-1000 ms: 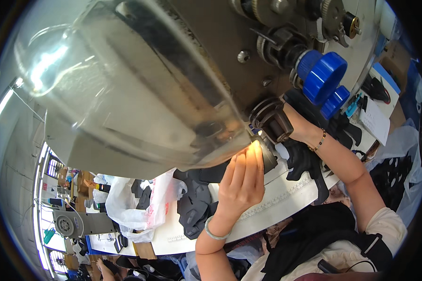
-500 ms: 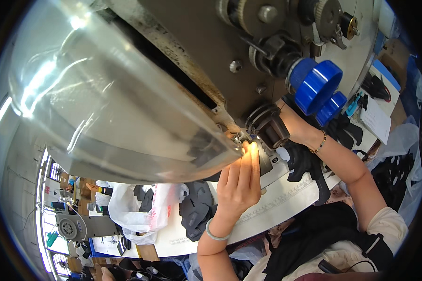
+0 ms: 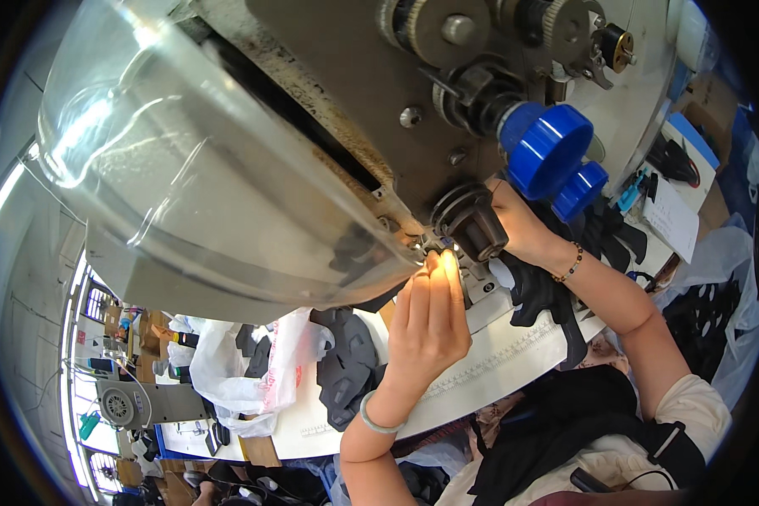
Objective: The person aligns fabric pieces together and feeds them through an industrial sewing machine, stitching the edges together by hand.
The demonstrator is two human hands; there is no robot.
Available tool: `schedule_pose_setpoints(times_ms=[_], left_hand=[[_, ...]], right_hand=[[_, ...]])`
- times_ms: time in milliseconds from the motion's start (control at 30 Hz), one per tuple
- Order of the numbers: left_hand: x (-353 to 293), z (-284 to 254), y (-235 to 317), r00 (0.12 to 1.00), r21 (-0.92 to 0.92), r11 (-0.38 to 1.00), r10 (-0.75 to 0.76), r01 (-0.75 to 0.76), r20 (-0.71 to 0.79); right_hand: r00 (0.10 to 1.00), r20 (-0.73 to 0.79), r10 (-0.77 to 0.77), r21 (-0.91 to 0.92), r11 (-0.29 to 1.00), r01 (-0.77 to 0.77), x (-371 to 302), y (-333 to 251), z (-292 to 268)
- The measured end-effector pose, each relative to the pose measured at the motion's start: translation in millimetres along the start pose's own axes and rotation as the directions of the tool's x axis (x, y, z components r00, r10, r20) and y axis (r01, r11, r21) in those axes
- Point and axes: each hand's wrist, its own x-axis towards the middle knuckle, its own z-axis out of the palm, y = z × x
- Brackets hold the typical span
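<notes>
My left hand (image 3: 430,325) is at the needle area of a sewing machine (image 3: 354,76), its fingers stretched forward and pressed together under the small light. What lies beneath the fingertips is hidden. Just right of them is the metal plate (image 3: 483,289) with a screw. My right hand (image 3: 523,228) reaches behind the machine's dark round fitting (image 3: 471,221), with its fingers mostly out of sight. Black cut pieces (image 3: 538,291) hang over the table below my right wrist. A large clear plastic shield (image 3: 228,185) covers much of the left side.
Blue knobs (image 3: 548,148) jut from the machine above my right hand. Dark grey pieces (image 3: 346,363) and a white plastic bag (image 3: 244,363) lie on the white table (image 3: 489,371), left of my left forearm. A printed ruler scale runs along its front. Papers (image 3: 673,211) lie at the right.
The whole view has shifted slightly. A dark ridged piece right of my left fingertips has gone from sight, and the plate there shows more. Both hands stay near the machine.
</notes>
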Motion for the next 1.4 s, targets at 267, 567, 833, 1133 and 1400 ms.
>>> schedule_pose_setpoints(times_ms=[267,567,833,1133,1400], left_hand=[[-15,6,-11,0.996,-0.204,0.977,-0.068,0.056,-0.051],[-17,5,-11,0.986,-0.233,0.967,-0.130,0.103,-0.107],[-17,9,-15,0.985,-0.212,0.974,-0.111,0.081,-0.134],[-26,16,-17,0.963,-0.286,0.949,-0.194,0.135,-0.188],[-31,9,-21,0.933,-0.429,0.858,-0.350,0.284,-0.081]], right_hand=[[0.992,-0.078,-0.097,-0.105,0.991,0.089,-12,12,10],[0.987,-0.130,-0.092,-0.238,0.969,0.059,-31,-9,19],[0.983,-0.175,0.061,-0.177,0.980,-0.093,-29,0,15],[0.986,-0.093,0.139,-0.081,0.986,-0.147,-35,-2,4],[0.967,-0.068,0.247,-0.013,0.969,-0.248,-15,-22,-24]])
